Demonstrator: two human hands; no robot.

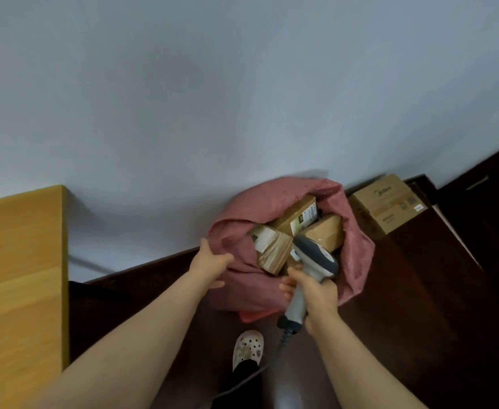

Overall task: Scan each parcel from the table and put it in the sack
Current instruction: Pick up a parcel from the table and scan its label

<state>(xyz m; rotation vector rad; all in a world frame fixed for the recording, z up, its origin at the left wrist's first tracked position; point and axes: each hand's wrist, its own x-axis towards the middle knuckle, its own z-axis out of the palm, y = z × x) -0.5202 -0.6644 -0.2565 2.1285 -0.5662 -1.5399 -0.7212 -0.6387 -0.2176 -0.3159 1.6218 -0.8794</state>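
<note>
You are at the sack-end of the cycle, by the look of it: the pink sack stands on the dark floor against the wall with its mouth open, and neither of your hands carries a parcel. Three brown parcels lie inside, packed against one another: one with a white label nearest you, a second behind it, and a third to the right. Your left hand reaches forward on a nearly straight arm, thumb up and fingers spread on the near fold of the sack. Whether it nips the cloth or only presses on it cannot be told. Your right hand is wrapped round the handle of the scanner, whose grey head hangs over the sack's mouth, tipped down towards the labelled parcel, with its cable trailing back past your shoe. The next move is probably to let go of the sack and turn left to the wooden worktop, of which only a corner shows, to fetch another parcel. Lift the scanner clear first so that neither its head nor the cable snags the cloth. A printed cardboard box sits on the floor just right of the sack; whether it counts as a parcel to scan is not clear.
</note>
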